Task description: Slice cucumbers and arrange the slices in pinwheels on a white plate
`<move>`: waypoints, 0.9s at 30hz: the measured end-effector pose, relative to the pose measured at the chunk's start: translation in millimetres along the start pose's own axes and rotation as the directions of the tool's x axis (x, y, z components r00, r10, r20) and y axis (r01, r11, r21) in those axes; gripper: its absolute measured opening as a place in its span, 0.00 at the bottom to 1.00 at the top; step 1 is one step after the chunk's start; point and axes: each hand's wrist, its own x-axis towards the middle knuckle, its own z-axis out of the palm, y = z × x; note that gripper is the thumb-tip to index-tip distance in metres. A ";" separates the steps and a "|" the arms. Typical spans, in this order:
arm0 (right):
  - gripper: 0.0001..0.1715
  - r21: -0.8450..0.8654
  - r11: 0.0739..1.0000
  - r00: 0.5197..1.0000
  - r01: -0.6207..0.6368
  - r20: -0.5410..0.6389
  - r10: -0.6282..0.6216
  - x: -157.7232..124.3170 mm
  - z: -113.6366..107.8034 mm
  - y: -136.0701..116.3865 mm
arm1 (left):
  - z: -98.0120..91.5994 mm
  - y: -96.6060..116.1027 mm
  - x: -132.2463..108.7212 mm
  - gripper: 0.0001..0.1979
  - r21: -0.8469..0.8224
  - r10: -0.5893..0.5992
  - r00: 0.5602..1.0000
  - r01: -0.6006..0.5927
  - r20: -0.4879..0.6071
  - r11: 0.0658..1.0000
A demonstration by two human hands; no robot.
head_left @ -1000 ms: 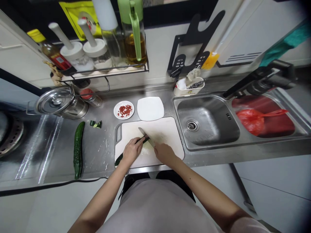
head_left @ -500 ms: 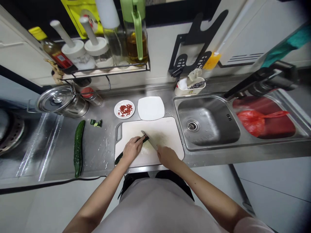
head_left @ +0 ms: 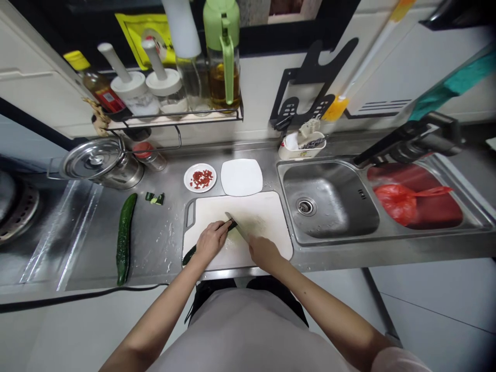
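On the white cutting board point(head_left: 275, 217) my left hand point(head_left: 211, 240) is closed over a dark green cucumber point(head_left: 189, 255). Most of that cucumber is hidden under the hand; one end shows by the wrist, the other past the fingertips. My right hand point(head_left: 265, 253) grips a kitchen knife point(head_left: 239, 227), its handle hidden in the fist. The blade slants up and left, right beside the cucumber's far end. Whether it touches the cucumber I cannot tell. A damp, pale greenish patch marks the board right of the blade.
Left of the board lie a whole cucumber point(head_left: 124, 237) and some cucumber end pieces point(head_left: 155, 198). Behind it stand a plate of chopped red bits point(head_left: 189, 183) and a white square plate point(head_left: 242, 178). To the right is a steel sink point(head_left: 329, 201) with a red bag point(head_left: 395, 204) in its second basin.
The camera view has tilted slightly, so the whole scene sits a little lower. Both hands keep nearly the same place on the board, with the knife still beside the cucumber's end.
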 end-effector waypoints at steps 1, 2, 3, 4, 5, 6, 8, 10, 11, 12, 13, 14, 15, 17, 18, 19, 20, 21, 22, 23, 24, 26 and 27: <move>0.18 -0.002 1.000 1.000 -0.004 0.003 0.004 1.3 0.0 -1.0 | 0.0 0.0 -0.1 0.19 -0.003 0.000 1.000 0.000 -0.003 1.000; 0.18 -0.004 1.000 1.000 -0.007 0.003 0.007 2.8 0.1 -2.2 | -0.1 0.0 -0.1 0.20 -0.005 0.000 1.000 0.000 -0.006 1.000; 0.19 -0.007 1.000 1.000 -0.008 0.000 0.008 4.3 0.3 -3.4 | -0.3 -0.1 0.0 0.19 -0.007 0.001 1.000 -0.001 -0.008 1.000; 0.19 -0.010 1.000 1.000 -0.010 -0.005 0.010 5.5 0.7 -4.4 | -0.7 -0.1 0.1 0.19 -0.007 0.001 1.000 -0.001 -0.008 1.000; 0.19 -0.014 1.000 1.000 -0.011 -0.008 0.011 6.3 1.2 -5.2 | -1.0 -0.1 0.3 0.19 -0.008 0.001 1.000 -0.001 -0.006 1.000; 0.19 -0.017 1.000 1.000 -0.012 -0.007 0.012 6.7 1.7 -5.5 | -1.4 0.0 0.4 0.19 -0.008 0.000 1.000 0.000 -0.005 1.000; 0.19 -0.020 1.000 1.000 -0.011 -0.002 0.011 6.5 2.7 -5.5 | -2.0 0.0 0.7 0.19 -0.008 -0.001 1.000 0.001 -0.001 1.000; 0.19 -0.020 1.000 1.000 -0.007 -0.003 0.007 6.4 3.2 -5.4 | -2.1 0.1 0.8 0.19 -0.009 0.000 1.000 0.000 0.004 1.000; 0.20 -0.019 1.000 1.000 -0.006 -0.006 0.006 6.8 3.2 -5.6 | -2.0 0.1 0.7 0.19 -0.008 0.000 1.000 0.000 0.005 1.000; 0.19 -0.019 1.000 1.000 -0.006 -0.010 0.006 7.5 3.1 -6.0 | -1.8 0.0 0.6 0.19 -0.007 0.000 1.000 0.001 0.005 1.000; 0.19 -0.019 1.000 1.000 -0.009 -0.011 0.008 8.4 3.0 -6.6 | -1.6 -0.1 0.5 0.19 -0.006 -0.001 1.000 0.001 0.004 1.000; 0.19 -0.019 1.000 1.000 -0.013 -0.009 0.013 9.5 2.9 -7.2 | -1.4 -0.3 0.4 0.19 -0.005 -0.001 1.000 0.001 0.001 1.000; 0.19 -0.018 1.000 1.000 -0.016 -0.008 0.016 10.5 2.9 -7.9 | -1.1 -0.6 0.3 0.20 -0.004 0.000 1.000 0.000 -0.001 1.000; 0.19 -0.012 1.000 1.000 -0.017 -0.012 0.017 11.9 3.6 -9.1 | -0.8 -1.1 0.3 0.20 -0.005 0.003 1.000 -0.003 -0.005 1.000; 0.19 -0.010 1.000 1.000 -0.016 -0.015 0.016 12.2 4.3 -9.5 | -0.8 -1.2 0.4 0.20 -0.006 0.006 1.000 -0.006 -0.005 1.000; 0.18 -0.010 1.000 1.000 -0.017 -0.017 0.017 12.2 5.1 -9.9 | -0.9 -1.3 0.5 0.20 -0.007 0.007 1.000 -0.007 -0.007 1.000; 0.18 -0.011 1.000 1.000 -0.020 -0.020 0.020 12.0 6.1 -10.1 | -1.0 -1.2 0.6 0.20 -0.008 0.007 1.000 -0.007 -0.009 1.000; 0.18 -0.012 1.000 0.999 -0.024 -0.022 0.024 11.6 7.1 -10.3 | -1.2 -1.0 0.6 0.20 -0.009 0.007 1.000 -0.007 -0.011 1.000; 0.18 -0.013 1.000 0.999 -0.027 -0.025 0.026 11.1 8.0 -10.3 | -1.5 -0.6 0.6 0.20 -0.008 0.008 1.000 -0.008 -0.014 1.000; 0.19 -0.012 1.000 0.999 -0.027 -0.029 0.027 10.6 8.6 -10.1 | -1.7 -0.2 0.4 0.19 -0.006 0.009 1.000 -0.009 -0.016 1.000; 0.19 -0.008 1.000 0.999 -0.025 -0.034 0.025 10.2 9.0 -9.7 | -2.0 0.3 0.2 0.19 -0.001 0.010 1.000 -0.010 -0.020 1.000; 0.20 0.006 1.000 0.999 -0.019 -0.042 0.019 9.4 8.8 -7.8 | -2.6 1.6 -0.3 0.19 0.018 0.011 1.000 -0.011 -0.030 1.000; 0.21 0.016 1.000 0.999 -0.016 -0.042 0.017 9.2 8.3 -6.3 | -2.9 2.3 -0.5 0.19 0.030 0.011 0.999 -0.010 -0.035 0.999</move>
